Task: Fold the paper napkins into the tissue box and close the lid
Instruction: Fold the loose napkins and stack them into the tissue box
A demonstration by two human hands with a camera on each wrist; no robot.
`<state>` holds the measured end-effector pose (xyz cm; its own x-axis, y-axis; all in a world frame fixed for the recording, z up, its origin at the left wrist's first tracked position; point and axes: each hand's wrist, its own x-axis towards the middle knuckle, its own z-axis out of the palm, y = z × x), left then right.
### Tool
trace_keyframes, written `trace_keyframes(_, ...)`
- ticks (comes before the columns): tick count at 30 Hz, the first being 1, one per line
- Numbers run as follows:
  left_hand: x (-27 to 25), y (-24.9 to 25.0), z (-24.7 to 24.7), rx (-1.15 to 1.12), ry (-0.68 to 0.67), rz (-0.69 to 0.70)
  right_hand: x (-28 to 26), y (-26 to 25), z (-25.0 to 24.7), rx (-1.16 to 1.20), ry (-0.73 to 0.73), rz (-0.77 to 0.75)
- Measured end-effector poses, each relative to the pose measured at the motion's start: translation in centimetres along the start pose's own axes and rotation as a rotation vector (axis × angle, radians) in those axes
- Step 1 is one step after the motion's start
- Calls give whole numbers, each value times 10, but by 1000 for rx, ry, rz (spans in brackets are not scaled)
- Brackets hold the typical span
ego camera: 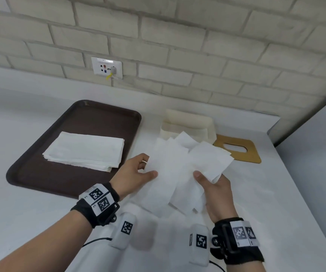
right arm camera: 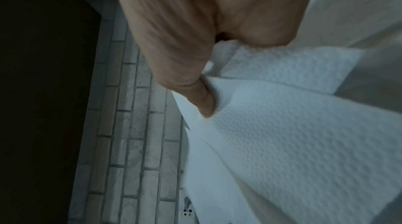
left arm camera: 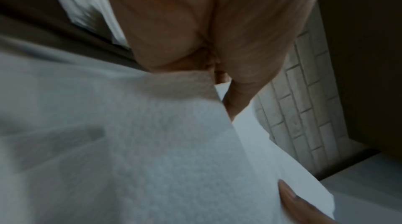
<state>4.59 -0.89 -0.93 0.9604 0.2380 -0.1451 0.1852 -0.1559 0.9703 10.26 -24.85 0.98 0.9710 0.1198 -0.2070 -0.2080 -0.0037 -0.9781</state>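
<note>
You hold a loose bunch of napkins (ego camera: 179, 173) above the bench (ego camera: 30, 222), just in front of the open tissue box (ego camera: 189, 124). Your left hand (ego camera: 132, 173) pinches its left edge, thumb on top. Your right hand (ego camera: 217, 195) grips the right side, thumb pressed onto the paper. Lid (ego camera: 238, 148) lies flat right of the box. Left of the box, a napkin stack (ego camera: 85, 152) sits on the brown tray (ego camera: 99, 116).
</note>
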Motion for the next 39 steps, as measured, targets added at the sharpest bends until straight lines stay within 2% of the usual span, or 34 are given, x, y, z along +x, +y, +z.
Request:
trace_keyframes(5, 0, -2, 0, -156, -31, -98, -2, -7, -16, -86, 18, -49)
trace_keyframes(8, 3, -6, -6, -207, -5, -130, -3, -9, -29, -180, 37, -64)
trace_keyframes(11, 4, -11, -8, -319, 23, -227, -1, -13, -43, -259, 48, -52)
trace_keyframes(15, -2, -18, 3, -384, 42, -320, -1, -39, -51, -312, 16, -115)
trace_keyframes(18, -7, -18, 20, -405, 49, -343, -8, -69, -51, -278, -17, -214)
trace_keyframes(21, -13, -8, 40, -453, -17, -315, -16, -87, -49, 14, -71, -315)
trace_keyframes(24, -15, 7, 62, -549, -142, -249, -26, -81, -40, 327, -108, -233)
trace_keyframes(28, -15, 18, 82, -728, -115, -218, -28, -41, -26, 255, 17, -100)
trace_keyframes(31, -17, 18, 89, -782, -107, -168, -29, -21, -24, 258, 79, -23)
trace_keyframes(37, -23, 25, 92, -929, -108, -168, -33, -4, -32, 270, 166, 29)
trace_keyframes(39, -25, 28, 94, -993, -109, -206, -35, 0, -33, 292, 195, 38)
